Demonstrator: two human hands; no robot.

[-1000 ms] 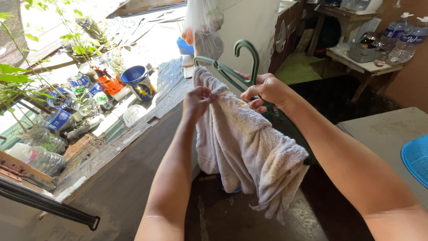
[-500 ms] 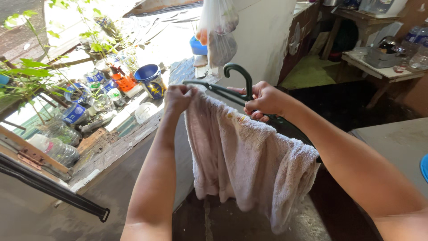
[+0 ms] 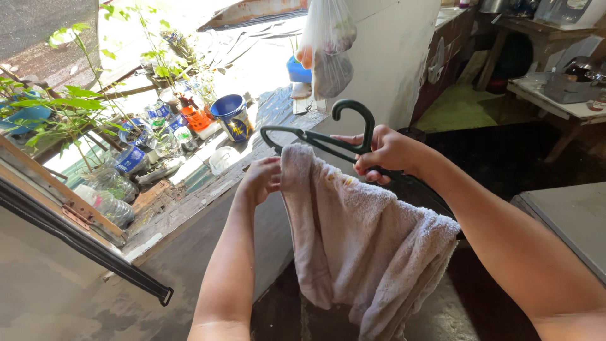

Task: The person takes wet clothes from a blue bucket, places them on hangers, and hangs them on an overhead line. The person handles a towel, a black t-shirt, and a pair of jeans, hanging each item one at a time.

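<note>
A pale pink terry-cloth towel [image 3: 360, 233] hangs folded over the bar of a dark green plastic clothes hanger [image 3: 334, 140], in the air beside the weathered wooden window ledge [image 3: 189, 202]. My right hand [image 3: 386, 153] is closed around the hanger just below its hook. My left hand [image 3: 262, 179] pinches the towel's upper left edge between thumb and fingers. A blue plastic bucket [image 3: 232, 117] stands on the ledge's far end.
</note>
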